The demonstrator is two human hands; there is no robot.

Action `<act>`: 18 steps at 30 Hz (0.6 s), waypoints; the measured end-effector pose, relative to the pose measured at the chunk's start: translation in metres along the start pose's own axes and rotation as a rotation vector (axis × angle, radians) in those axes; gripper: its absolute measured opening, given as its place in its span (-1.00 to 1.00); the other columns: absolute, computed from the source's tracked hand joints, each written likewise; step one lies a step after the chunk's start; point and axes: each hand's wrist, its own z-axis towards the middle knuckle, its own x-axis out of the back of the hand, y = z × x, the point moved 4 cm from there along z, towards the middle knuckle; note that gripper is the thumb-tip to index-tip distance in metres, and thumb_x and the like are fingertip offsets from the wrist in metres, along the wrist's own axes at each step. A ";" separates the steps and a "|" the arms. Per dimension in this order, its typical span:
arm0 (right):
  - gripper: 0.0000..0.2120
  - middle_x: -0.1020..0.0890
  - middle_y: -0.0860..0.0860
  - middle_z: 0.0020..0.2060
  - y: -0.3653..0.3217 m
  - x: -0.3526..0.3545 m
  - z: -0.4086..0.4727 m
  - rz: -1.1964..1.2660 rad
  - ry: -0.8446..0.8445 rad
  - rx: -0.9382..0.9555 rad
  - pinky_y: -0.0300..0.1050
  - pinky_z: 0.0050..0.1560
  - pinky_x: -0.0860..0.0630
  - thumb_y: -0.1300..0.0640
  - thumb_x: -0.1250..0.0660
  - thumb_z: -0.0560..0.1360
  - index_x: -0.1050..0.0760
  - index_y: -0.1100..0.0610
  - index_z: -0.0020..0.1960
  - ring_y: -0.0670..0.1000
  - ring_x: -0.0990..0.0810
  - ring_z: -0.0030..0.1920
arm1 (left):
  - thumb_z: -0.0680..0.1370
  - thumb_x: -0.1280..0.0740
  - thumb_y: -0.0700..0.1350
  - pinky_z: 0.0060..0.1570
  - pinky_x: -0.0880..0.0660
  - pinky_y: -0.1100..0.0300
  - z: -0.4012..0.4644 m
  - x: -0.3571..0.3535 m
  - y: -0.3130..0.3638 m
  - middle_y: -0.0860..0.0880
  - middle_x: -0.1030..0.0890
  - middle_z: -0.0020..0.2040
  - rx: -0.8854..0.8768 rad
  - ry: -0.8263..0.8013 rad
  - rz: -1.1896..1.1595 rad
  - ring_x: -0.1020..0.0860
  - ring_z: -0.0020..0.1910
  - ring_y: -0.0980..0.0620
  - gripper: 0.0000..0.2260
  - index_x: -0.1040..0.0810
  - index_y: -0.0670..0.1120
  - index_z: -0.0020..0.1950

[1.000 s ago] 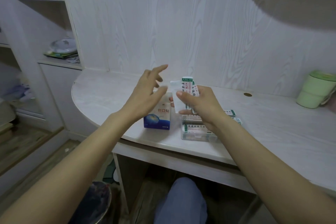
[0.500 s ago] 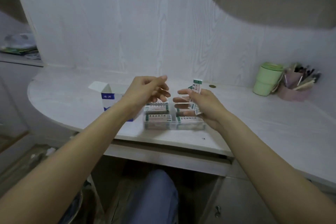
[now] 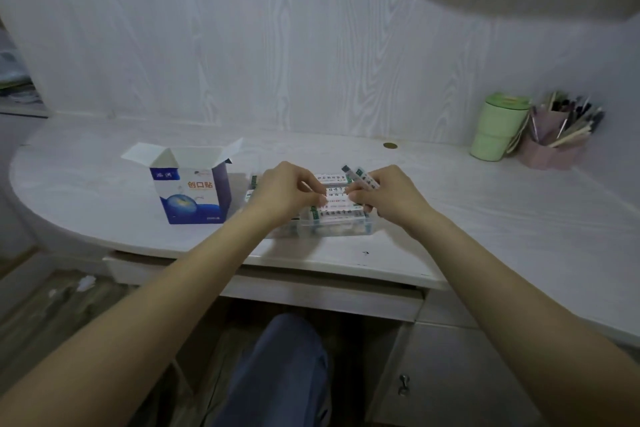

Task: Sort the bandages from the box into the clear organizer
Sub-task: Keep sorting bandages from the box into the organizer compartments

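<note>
The blue and white bandage box (image 3: 194,185) stands open on the desk, left of the clear organizer (image 3: 341,227). White bandage strips with green ends (image 3: 334,215) lie stacked in the organizer's compartments. My right hand (image 3: 389,196) holds a small bundle of bandages (image 3: 363,177) over the organizer's right side. My left hand (image 3: 285,192) hovers over the organizer's left side with fingers curled, its fingertips pinching a strip (image 3: 334,189) between the two hands. The left half of the organizer is hidden under my left hand.
A green lidded cup (image 3: 498,126) and a pink pen holder (image 3: 557,139) full of pens stand at the back right. A small round brass cap (image 3: 390,146) sits in the desk (image 3: 485,218) behind the organizer. A shelf overhangs at the top right.
My left hand came down from open in the air to the organizer and meets my right hand there. My right hand lowered the bandage bundle. The view shifted right.
</note>
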 end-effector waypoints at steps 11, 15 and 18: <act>-0.91 -0.60 0.04 -0.33 0.011 -0.007 0.008 -0.109 -0.035 0.015 -0.47 -0.42 -0.37 0.29 -0.38 0.44 -0.65 0.16 -0.15 -0.11 -0.50 -0.38 | 0.39 -0.50 0.00 -0.33 -0.33 0.25 0.009 -0.013 -0.005 0.15 -0.55 -0.36 0.043 0.032 0.287 -0.51 -0.25 0.12 -0.94 -0.64 0.09 -0.22; -0.90 -0.65 0.10 -0.27 0.011 -0.007 0.009 -0.112 -0.033 0.021 -0.35 -0.31 -0.42 0.30 -0.42 0.40 -0.66 0.14 -0.16 -0.10 -0.51 -0.38 | 0.37 -0.49 0.10 -0.17 -0.40 0.16 0.010 -0.011 -0.007 0.12 -0.58 -0.31 0.065 0.021 0.356 -0.54 -0.11 0.03 -0.90 -0.63 0.13 -0.26; -0.93 -0.68 0.14 -0.24 0.011 -0.006 0.009 -0.092 -0.023 0.025 -0.38 -0.32 -0.43 0.28 -0.43 0.40 -0.66 0.15 -0.15 -0.08 -0.53 -0.38 | 0.35 -0.50 0.13 -0.08 -0.43 0.12 0.011 -0.012 -0.011 0.11 -0.59 -0.31 0.063 -0.001 0.353 -0.55 -0.07 0.00 -0.88 -0.64 0.13 -0.27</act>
